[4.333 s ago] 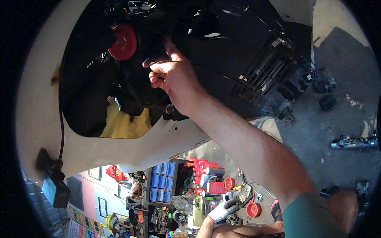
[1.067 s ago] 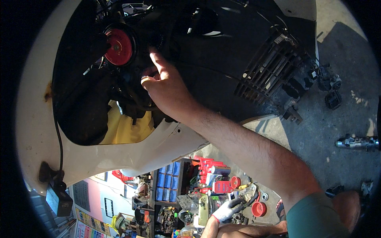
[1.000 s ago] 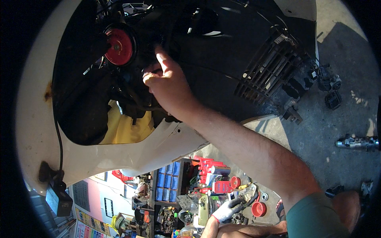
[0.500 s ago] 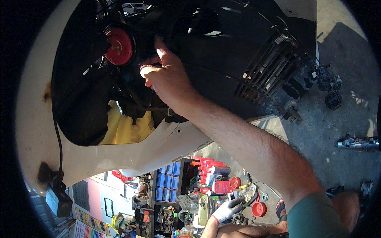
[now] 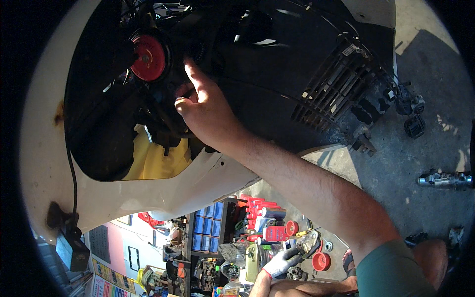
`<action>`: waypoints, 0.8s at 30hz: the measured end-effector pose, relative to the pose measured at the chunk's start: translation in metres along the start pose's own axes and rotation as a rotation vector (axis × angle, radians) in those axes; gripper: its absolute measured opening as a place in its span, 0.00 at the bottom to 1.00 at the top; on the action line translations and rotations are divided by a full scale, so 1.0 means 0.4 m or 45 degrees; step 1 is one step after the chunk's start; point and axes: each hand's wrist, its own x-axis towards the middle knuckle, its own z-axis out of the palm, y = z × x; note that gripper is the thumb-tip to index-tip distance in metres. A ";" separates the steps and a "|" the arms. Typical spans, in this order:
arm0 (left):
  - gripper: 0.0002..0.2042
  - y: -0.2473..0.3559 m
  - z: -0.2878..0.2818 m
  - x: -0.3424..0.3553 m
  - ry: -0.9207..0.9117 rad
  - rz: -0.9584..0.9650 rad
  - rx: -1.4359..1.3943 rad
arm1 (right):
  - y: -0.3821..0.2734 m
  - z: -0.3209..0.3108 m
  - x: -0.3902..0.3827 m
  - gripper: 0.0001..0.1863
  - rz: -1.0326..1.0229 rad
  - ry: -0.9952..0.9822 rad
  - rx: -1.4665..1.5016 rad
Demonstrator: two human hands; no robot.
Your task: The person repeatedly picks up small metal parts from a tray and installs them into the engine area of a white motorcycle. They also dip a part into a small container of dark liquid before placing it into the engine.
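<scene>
My right hand [image 5: 210, 106] reaches bare from the lower right into the shaded inside of an off-white vehicle body panel [image 5: 148, 195]. Its index finger is stretched out, with the tip at the lower edge of a dark round part with a ribbed rim [image 5: 196, 51]. Thumb and index finger stand apart, and I see nothing held between them; the other fingers are partly hidden in shadow. Just left of the fingertip is a round red horn-like disc [image 5: 149, 58] with a black rim. My left hand is out of view.
A dark grille [image 5: 334, 81] lies at right, with loose parts near it on the concrete floor [image 5: 435, 143]. A yellow panel [image 5: 156, 158] shows under dark cables. Below are blue bins [image 5: 208, 225], red bottles and a co-worker's white-gloved hand [image 5: 283, 262]. A small box [image 5: 72, 252] hangs lower left.
My right hand has drawn back slightly downward. The dark ribbed part above its fingertip now shows more. The red disc has stayed in place.
</scene>
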 end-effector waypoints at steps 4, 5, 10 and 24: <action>0.22 -0.003 -0.005 -0.002 0.017 0.070 0.096 | -0.005 -0.012 -0.017 0.43 -0.056 -0.002 -0.166; 0.22 -0.002 -0.005 -0.001 0.019 0.070 0.106 | 0.000 -0.013 -0.018 0.42 -0.099 0.026 -0.233; 0.22 0.008 -0.007 -0.002 0.024 0.060 0.123 | 0.052 -0.021 -0.017 0.39 -0.231 0.143 -0.444; 0.18 -0.018 -0.007 -0.002 0.000 0.106 0.178 | 0.021 -0.032 -0.015 0.38 -0.092 0.022 -0.234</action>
